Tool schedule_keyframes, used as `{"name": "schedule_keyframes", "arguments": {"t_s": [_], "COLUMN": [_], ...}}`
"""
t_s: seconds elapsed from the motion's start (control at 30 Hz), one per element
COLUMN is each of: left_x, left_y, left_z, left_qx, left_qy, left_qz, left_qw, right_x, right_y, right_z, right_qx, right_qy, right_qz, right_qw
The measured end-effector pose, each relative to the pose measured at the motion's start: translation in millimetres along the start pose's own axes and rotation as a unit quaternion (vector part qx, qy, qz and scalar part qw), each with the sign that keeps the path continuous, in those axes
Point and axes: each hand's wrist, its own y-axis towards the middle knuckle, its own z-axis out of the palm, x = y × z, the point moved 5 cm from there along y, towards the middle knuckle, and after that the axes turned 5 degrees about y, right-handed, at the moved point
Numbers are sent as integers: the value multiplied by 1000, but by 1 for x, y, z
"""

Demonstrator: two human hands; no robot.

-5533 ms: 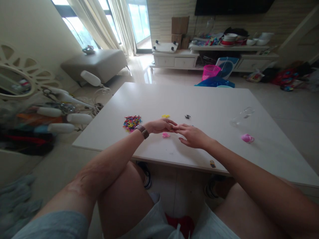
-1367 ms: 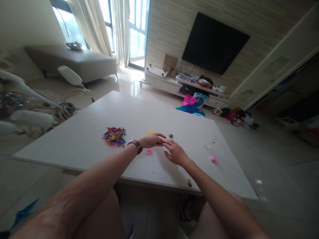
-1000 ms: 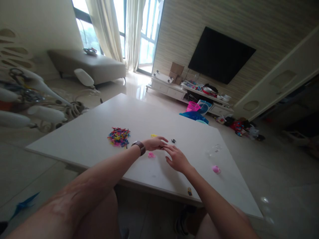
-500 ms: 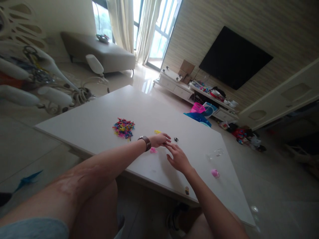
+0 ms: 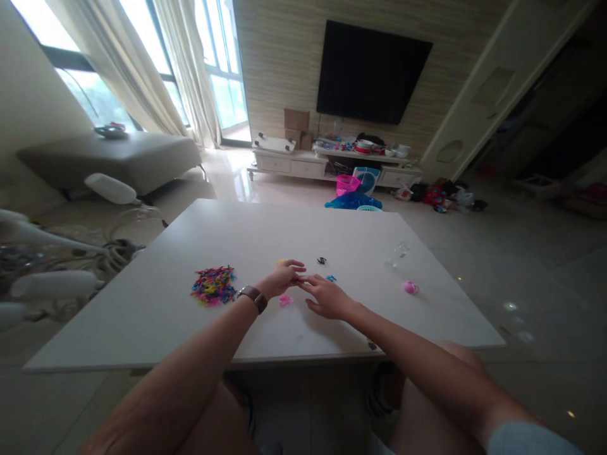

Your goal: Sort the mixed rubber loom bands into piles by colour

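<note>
My left hand (image 5: 282,280), with a watch (image 5: 253,298) on its wrist, hovers over the white table (image 5: 265,230). Its thumb and index finger seem pinched on something tiny that I cannot make out. My right hand (image 5: 331,297) meets it from the right, fingers stretched out against the left fingertips, thumb apart. Around the hands lie small plastic pieces sorted by colour: pink pieces (image 5: 286,301) just below, yellow pieces (image 5: 281,261) partly behind my left hand, blue pieces (image 5: 331,278) beyond my right hand and black pieces (image 5: 322,260) farther back. A mixed heap of colourful pieces (image 5: 213,285) sits to the left.
Towards the right of the table are a clear object (image 5: 402,248) and a pink item (image 5: 410,288). A small yellow and dark figure (image 5: 372,344) is near the front edge, partly behind my right forearm. A pink basket (image 5: 347,184) stands on the floor beyond the table.
The view has levelled and turned to the right. My hands remain together at the same part of the table, and the blue pieces now show beyond my right hand.
</note>
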Motion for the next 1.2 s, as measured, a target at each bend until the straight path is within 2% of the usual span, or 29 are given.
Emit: {"name": "schedule_keyframes", "arguments": {"t_s": [0.2,0.37,0.5,0.63,0.8,0.97,1.1,1.2], "left_x": [-4,-11,-6,-1,-11,-17,-18,-22], "left_y": [0,-10,-2,7,9,14,16,17], "left_z": [0,5,4,-7,-32,-51,-57,-56], "left_qx": [-3,-15,-10,-9,-78,-146,-173,-181], "left_qy": [-13,-13,-10,-22,-62,-44,-17,-18], "left_qz": [5,-8,-17,-8,7,17,28,49], "left_qw": [1000,1000,1000,1000,995,988,984,982], "right_x": [3,3,-17,-34,-37,-38,-37,-25], "right_y": [2,-2,-4,-5,-6,-4,-4,-5], "right_z": [-2,-4,14,30,31,30,33,20], "right_qx": [12,-35,-61,-90,-100,-96,-73,-77], "right_qy": [-1,27,1,-1,18,64,19,-16], "right_qz": [0,-8,-34,-50,-38,-23,-17,-35], "right_qw": [1000,999,998,995,994,993,997,996]}}
